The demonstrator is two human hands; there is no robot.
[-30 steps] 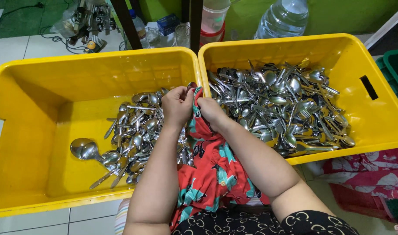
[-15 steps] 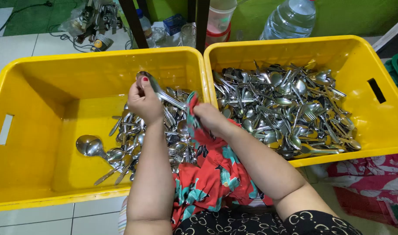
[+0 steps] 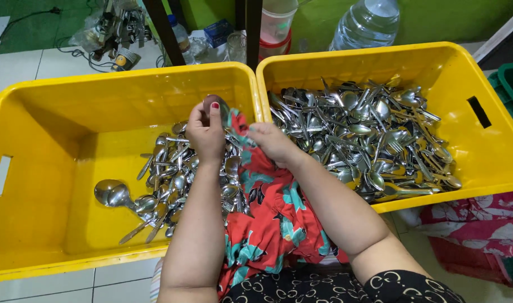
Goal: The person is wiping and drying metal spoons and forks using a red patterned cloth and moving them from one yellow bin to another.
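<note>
My left hand (image 3: 206,132) is raised over the left yellow crate (image 3: 54,140), fingers closed on a metal spoon (image 3: 214,104) whose bowl shows above my fingertips. My right hand (image 3: 274,143) grips the upper edge of a red floral cloth (image 3: 270,216), which touches the spoon. The cloth drapes down over my lap and over the crate's near rim. Under my left hand lies a pile of spoons and forks (image 3: 172,179). The right yellow crate (image 3: 486,163) holds a much larger heap of cutlery (image 3: 368,140).
A ladle (image 3: 113,193) lies at the left end of the pile in the left crate. Behind the crates stand a large water bottle (image 3: 366,25), a plastic container (image 3: 276,25), a small bottle (image 3: 181,36) and tangled clutter (image 3: 113,31). A green crate edge (image 3: 511,84) shows at right.
My left hand went out over the left crate with a utensil, then came back toward the cloth. Now both hands meet at the cloth's top edge, with a spoon in the left.
</note>
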